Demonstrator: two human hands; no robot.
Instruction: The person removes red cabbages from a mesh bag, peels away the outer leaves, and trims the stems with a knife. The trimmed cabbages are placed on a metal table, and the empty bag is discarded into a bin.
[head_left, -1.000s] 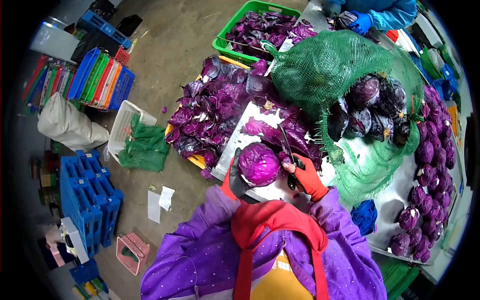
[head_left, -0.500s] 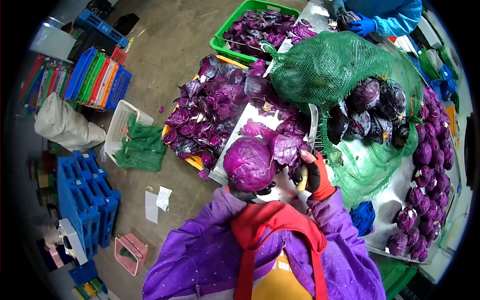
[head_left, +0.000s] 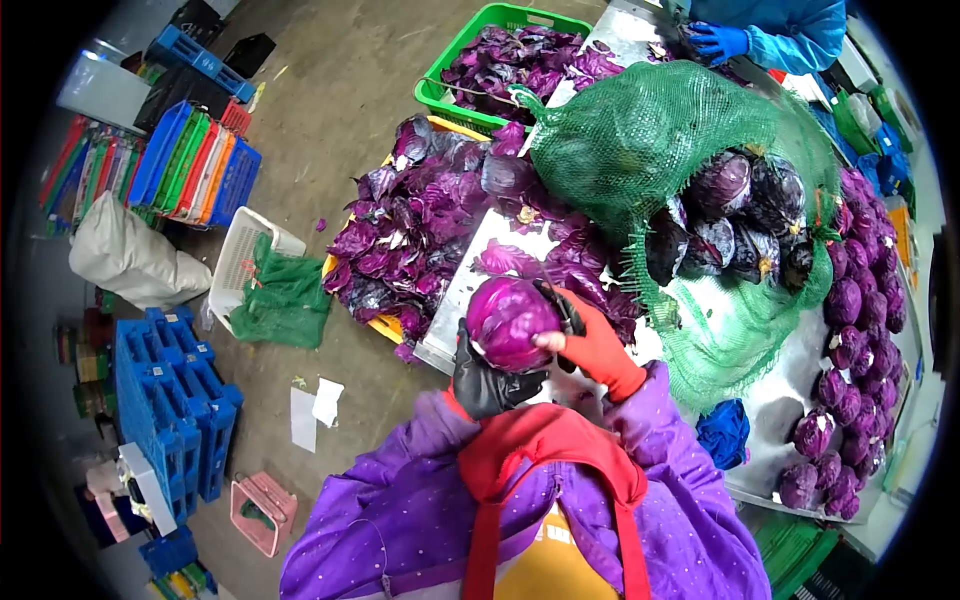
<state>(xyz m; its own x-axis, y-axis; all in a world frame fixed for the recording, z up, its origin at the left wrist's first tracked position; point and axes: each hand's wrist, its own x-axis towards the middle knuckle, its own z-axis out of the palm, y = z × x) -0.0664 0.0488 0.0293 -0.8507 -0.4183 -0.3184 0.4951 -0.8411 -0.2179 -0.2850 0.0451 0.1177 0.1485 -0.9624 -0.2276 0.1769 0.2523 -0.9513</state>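
A round red cabbage is held between my hands above the metal table. My left hand, in a black glove, cups it from below and from the left. My right hand, in a red and black glove with a bare thumb tip, closes on its right side, the thumb pressed to the leaves. The knife seen earlier in this hand cannot be made out now. Loose purple leaves lie on the table just beyond the cabbage.
A yellow-rimmed crate heaped with leaves stands at left, with a green crate behind. A green mesh sack holds dark cabbages. Peeled cabbages line the right. A co-worker's blue-gloved hand is at the far side.
My right hand has moved left onto the cabbage, and the knife has dropped out of sight. The loosened leaf is off the cabbage, which now sits slightly more to the right.
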